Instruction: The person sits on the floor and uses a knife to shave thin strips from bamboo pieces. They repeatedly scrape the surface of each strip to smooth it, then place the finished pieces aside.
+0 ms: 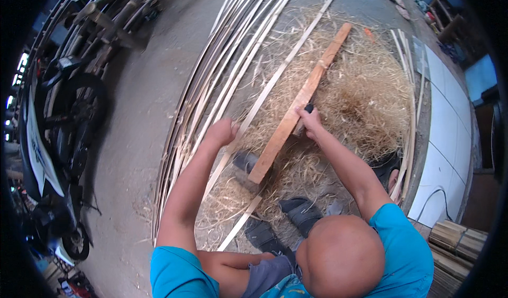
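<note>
My left hand (222, 132) is closed in a fist beside a long pale bamboo strip (279, 73), its thumb side against the strip's edge. The strip runs slantwise from the far top down toward my legs. To the right, my right hand (310, 123) is closed around a tool with a black handle end (309, 108), against the side of a reddish wooden beam (293, 114). The rest of that tool is mostly hidden by the hand and beam. The beam's near end rests by a dark rounded block (245, 162). A shorter strip piece (241, 222) slants below the beam.
Curly shavings (365, 105) cover the floor around the beam. Several long strips (219, 75) lie to the left. My dark sandals (300, 213) and bare knee (341, 255) are near. A motorcycle (47, 150) stands far left, white tiles (443, 123) right, bundled slats (457, 240) lower right.
</note>
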Tool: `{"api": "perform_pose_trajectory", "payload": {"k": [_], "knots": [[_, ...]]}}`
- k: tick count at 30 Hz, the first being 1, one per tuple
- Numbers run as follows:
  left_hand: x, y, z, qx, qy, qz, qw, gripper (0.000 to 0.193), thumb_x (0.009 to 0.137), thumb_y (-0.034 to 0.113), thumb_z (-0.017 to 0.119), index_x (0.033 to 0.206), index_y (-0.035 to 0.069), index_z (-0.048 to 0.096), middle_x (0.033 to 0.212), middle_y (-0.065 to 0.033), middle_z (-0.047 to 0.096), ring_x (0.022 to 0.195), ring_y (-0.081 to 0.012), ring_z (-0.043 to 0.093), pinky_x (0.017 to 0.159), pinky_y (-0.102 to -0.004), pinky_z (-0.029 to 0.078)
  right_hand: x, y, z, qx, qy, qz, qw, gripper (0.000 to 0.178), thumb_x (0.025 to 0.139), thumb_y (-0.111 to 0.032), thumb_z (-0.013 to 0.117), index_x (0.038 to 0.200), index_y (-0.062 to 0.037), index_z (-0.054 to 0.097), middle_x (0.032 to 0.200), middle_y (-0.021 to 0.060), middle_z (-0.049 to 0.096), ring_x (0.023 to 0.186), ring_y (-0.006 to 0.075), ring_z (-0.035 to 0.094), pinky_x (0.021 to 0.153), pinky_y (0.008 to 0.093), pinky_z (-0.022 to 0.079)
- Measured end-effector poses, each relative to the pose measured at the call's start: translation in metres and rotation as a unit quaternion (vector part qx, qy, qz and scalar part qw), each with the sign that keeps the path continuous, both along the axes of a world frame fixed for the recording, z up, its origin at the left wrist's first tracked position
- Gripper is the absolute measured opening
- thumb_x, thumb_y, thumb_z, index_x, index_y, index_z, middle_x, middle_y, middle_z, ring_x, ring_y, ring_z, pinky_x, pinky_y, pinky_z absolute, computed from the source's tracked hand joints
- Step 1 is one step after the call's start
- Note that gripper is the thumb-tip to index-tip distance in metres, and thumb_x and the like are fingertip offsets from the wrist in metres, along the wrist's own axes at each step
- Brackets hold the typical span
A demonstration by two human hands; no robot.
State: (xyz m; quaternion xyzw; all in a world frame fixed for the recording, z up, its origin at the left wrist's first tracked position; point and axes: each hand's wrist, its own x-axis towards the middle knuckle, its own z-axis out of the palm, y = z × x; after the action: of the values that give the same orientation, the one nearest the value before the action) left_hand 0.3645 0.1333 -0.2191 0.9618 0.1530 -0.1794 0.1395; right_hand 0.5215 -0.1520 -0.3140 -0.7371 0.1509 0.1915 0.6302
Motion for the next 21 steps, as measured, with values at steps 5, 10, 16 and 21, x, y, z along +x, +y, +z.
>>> {"api": "perform_pose_trajectory", "payload": {"k": [5, 10, 16, 21], "knots": [[0.011, -0.029, -0.02, -0.054, 0.027, -0.018, 0.998, 0.04, 0.092, 0.038, 0.061, 0.11, 0.003, 0.066, 0.103, -0.0266, 0.069, 0.101, -0.0428, 0.065, 0.089, -0.0493, 0.052, 0.009, -0.047, 0.014, 0.005, 0.015, 0.106, 0.994, 0.039, 0.092, -0.029, 0.072, 0.11, -0.0033, 0.05, 0.089, 0.0082, 0.063, 0.071, 0.0176, 0.065, 0.058, 0.0336, 0.056], [0.006, 0.018, -0.017, -0.023, -0.096, 0.054, 0.994, 0.035, 0.09, 0.033, 0.062, 0.089, -0.002, 0.067, 0.093, -0.0267, 0.068, 0.091, -0.0428, 0.067, 0.079, -0.0483, 0.053, -0.066, -0.077, 0.022, 0.134, 0.024, 0.1, 0.986, 0.029, 0.094, -0.021, 0.069, 0.103, -0.001, 0.049, 0.084, 0.0106, 0.065, 0.067, 0.0174, 0.067, 0.056, 0.0317, 0.057], [0.046, -0.013, 0.106, -0.086, -0.342, 0.149, 0.924, 0.05, 0.093, 0.046, 0.063, 0.084, -0.003, 0.067, 0.073, -0.0216, 0.065, 0.066, -0.0316, 0.062, 0.064, -0.0427, 0.047, -0.113, -0.12, 0.037, -0.017, -0.049, 0.243, 0.969, 0.035, 0.089, -0.028, 0.074, 0.102, -0.0029, 0.053, 0.087, 0.0142, 0.066, 0.074, 0.0245, 0.068, 0.061, 0.0383, 0.053], [0.085, -0.039, 0.125, -0.192, -0.241, 0.171, 0.936, 0.05, 0.095, 0.048, 0.06, 0.083, 0.0, 0.069, 0.068, -0.0153, 0.066, 0.063, -0.0262, 0.062, 0.062, -0.0392, 0.047, -0.142, -0.113, 0.065, -0.126, -0.265, 0.472, 0.831, 0.047, 0.08, -0.031, 0.076, 0.115, -0.0051, 0.059, 0.097, 0.017, 0.065, 0.096, 0.0363, 0.064, 0.081, 0.0454, 0.05]]}}
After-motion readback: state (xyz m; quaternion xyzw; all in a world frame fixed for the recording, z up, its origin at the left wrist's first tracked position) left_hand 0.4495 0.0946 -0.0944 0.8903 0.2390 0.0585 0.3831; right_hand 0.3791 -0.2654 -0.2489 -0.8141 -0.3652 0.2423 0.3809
